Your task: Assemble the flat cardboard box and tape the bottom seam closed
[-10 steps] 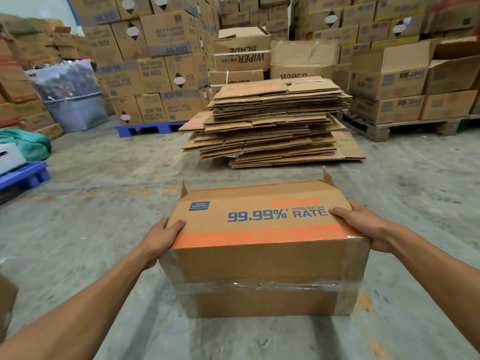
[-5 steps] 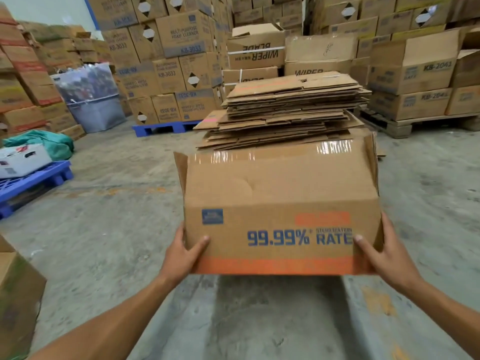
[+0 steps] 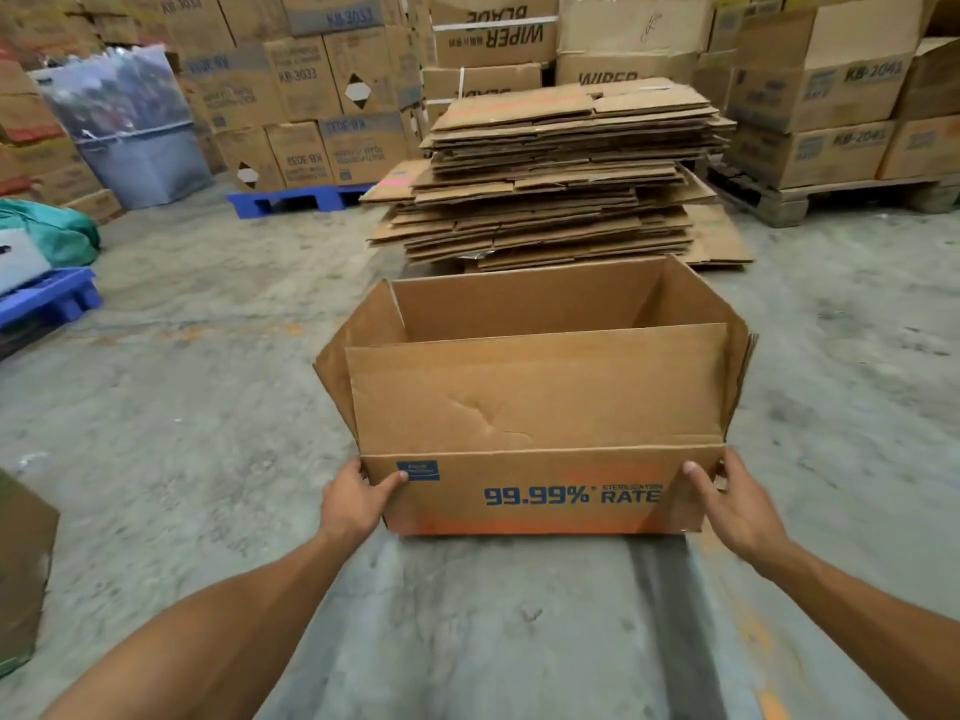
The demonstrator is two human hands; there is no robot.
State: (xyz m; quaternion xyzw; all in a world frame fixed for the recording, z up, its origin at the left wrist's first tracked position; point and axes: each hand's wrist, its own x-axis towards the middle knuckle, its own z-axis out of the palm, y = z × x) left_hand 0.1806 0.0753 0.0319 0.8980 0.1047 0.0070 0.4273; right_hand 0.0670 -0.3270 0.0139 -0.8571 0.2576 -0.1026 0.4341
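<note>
The open-topped brown cardboard box (image 3: 540, 491) looks light and stiff; left hand (image 3: 353, 504) and right hand (image 3: 737, 511) clasp its near bottom corners

Matt, creased brown corrugated cardboard box (image 3: 540, 407) on rough, stained grey concrete floor (image 3: 208, 407); behind, flattened brown cardboard stack (image 3: 561, 174), glossy blue plastic pallet (image 3: 296, 200), weathered wooden pallet (image 3: 831, 194).

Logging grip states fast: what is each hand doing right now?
Left hand: closed on the cardboard box's near left corner.
Right hand: closed on the box's near right corner.
</note>
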